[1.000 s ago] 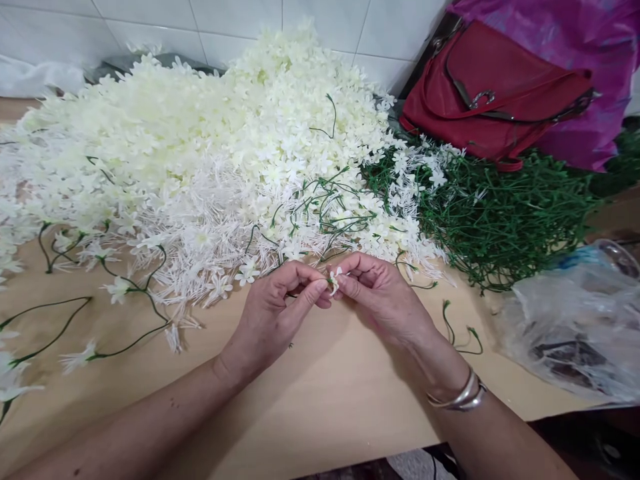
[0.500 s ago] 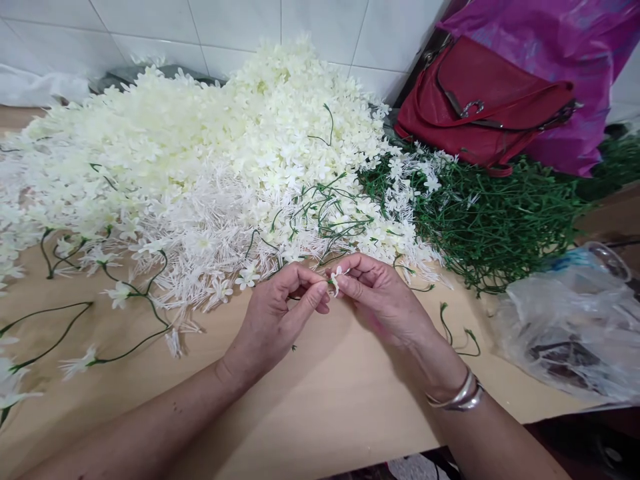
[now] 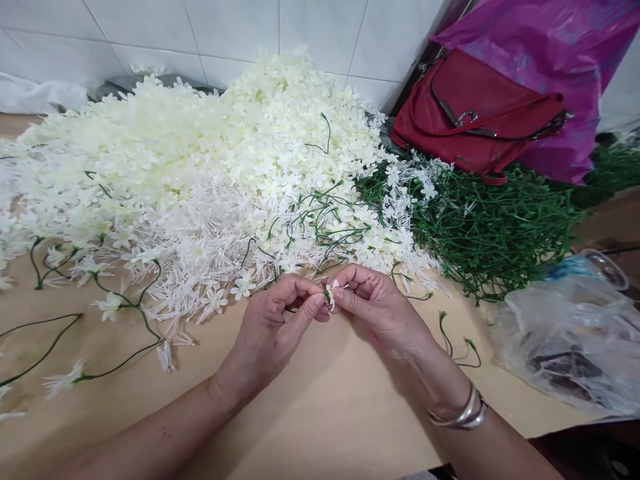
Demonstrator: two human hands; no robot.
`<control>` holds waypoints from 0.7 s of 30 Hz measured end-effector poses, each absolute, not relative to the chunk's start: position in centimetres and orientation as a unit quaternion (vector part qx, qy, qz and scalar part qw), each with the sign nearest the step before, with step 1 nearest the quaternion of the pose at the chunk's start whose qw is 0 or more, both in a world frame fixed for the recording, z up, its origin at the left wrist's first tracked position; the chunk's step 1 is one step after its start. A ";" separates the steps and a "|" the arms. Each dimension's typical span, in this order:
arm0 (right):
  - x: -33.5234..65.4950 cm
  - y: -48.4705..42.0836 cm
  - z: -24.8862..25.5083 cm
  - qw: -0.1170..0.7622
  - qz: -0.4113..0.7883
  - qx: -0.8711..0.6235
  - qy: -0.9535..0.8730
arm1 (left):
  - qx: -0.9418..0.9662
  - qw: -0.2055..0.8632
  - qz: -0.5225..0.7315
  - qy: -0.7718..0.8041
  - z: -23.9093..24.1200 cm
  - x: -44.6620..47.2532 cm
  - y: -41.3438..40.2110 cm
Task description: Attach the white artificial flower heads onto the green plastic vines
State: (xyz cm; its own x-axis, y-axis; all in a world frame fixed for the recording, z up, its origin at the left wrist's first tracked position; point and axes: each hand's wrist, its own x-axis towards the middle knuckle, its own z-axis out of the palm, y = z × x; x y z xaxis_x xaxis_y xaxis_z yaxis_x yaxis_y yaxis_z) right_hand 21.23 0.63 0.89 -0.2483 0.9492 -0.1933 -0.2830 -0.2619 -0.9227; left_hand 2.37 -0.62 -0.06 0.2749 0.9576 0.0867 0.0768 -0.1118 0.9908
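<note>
At far left, a forked green stem point(image 3: 131, 303) tipped with white artificial blossoms lies on the tan tabletop point(image 3: 320, 413), below a broad heap of cream-white blossoms point(image 3: 165, 143) and a drift of thin white stamens point(image 3: 200, 230). At centre, the person's left hand point(image 3: 273, 330) is pinched, thumb against fingers, just beside a small white blossom point(image 3: 332, 295); whether it grips a stem end is too small to tell. The right hand point(image 3: 387, 317), a silver bracelet point(image 3: 465, 412) at its wrist, clamps that blossom by the petals, between the two hands. The step in hand looks like fitting blossom to stem; the next move seems to call for a steady left pinch and a gentle right push. Farther right lie loose green stems point(image 3: 445, 337), then a tangled green stem pile point(image 3: 500, 230) below a red handbag point(image 3: 480, 110)
</note>
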 end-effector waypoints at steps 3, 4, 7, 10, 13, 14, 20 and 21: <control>21.3 0.7 0.9 0.449 0.694 -0.399 -0.397 | 0.616 0.510 0.426 0.423 0.1 2.4 -0.6; 21.4 0.7 0.9 0.447 0.698 -0.393 -0.397 | 0.618 0.509 0.425 0.422 0.1 2.4 -0.6; 21.5 0.8 0.8 0.438 0.707 -0.384 -0.401 | 0.620 0.508 0.421 0.424 0.1 2.4 -0.6; 21.6 0.9 0.7 0.427 0.703 -0.392 -0.411 | 0.619 0.503 0.419 0.434 -0.2 2.5 -0.6; 21.6 0.9 0.6 0.424 0.691 -0.404 -0.423 | 0.615 0.504 0.420 0.438 -0.5 2.6 -0.7; 21.6 0.9 0.6 0.424 0.689 -0.407 -0.424 | 0.613 0.506 0.420 0.438 -0.5 2.6 -0.7; 21.7 0.9 0.9 0.432 0.710 -0.379 -0.407 | 0.596 0.533 0.431 0.418 0.3 2.6 -0.5; 21.8 0.9 1.1 0.435 0.711 -0.374 -0.407 | 0.594 0.534 0.435 0.416 0.4 2.6 -0.4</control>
State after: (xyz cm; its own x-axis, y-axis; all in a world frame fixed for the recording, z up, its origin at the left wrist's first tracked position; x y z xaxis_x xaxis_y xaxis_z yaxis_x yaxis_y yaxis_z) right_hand 21.76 0.90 1.08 -0.3418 0.9226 -0.1787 -0.3136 -0.2912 -0.9038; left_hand 2.61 -0.44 0.42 0.2753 0.9587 0.0720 0.0306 -0.0836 0.9960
